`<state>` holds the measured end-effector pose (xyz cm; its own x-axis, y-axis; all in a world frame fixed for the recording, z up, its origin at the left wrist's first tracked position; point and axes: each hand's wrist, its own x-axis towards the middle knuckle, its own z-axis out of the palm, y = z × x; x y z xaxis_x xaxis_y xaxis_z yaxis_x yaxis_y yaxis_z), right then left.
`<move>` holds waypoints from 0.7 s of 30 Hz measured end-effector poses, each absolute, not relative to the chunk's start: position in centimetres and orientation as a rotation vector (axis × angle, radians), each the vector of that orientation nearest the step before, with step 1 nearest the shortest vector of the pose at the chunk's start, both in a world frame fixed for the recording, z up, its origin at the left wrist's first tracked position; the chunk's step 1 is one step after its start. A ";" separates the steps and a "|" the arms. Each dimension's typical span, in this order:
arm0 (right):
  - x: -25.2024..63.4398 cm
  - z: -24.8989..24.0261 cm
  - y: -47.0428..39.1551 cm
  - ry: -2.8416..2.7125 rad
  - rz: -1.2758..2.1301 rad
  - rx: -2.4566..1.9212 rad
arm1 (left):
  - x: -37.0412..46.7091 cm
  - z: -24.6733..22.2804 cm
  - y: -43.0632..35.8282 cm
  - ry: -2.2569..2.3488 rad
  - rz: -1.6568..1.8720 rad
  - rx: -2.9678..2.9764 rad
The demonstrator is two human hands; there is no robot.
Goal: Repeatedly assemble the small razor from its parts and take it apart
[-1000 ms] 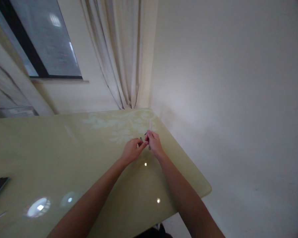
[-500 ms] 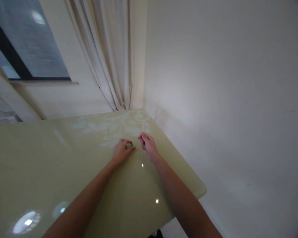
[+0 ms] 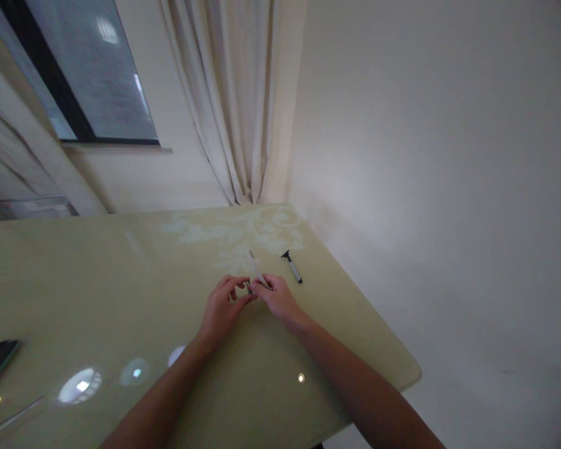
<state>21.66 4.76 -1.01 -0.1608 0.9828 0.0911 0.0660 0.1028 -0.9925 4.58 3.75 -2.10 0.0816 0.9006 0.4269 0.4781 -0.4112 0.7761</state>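
– What's each hand on?
– Left hand (image 3: 219, 310): thumb and fingers pinched on a small dark piece (image 3: 249, 287). Right hand (image 3: 280, 300): closed round a pale stick (image 3: 257, 270), fingertips just beside the piece
– What's changed?
– They've come together from apart, and the razor (image 3: 294, 268) now shows on the table (image 3: 346, 349), right of them, so the work seems centred on piece and stick
– Textures?
– Razor: slim grey handle, black T-shaped head. Stick: thin, straight. Table: glossy, yellow-green, leaf-patterned far off. Curtain (image 3: 229, 93) beyond: soft, pleated
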 end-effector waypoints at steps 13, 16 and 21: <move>21.8 -1.6 4.5 -1.326 1.308 -1.134 | 5.1 -1.9 3.0 1.342 1.456 1.985; 21.8 -1.4 4.3 -1.338 1.298 -1.131 | 5.2 -2.0 2.9 1.320 1.469 2.010; 22.1 -0.8 4.3 -1.362 1.231 -1.162 | 5.0 -1.9 3.0 1.256 1.423 2.022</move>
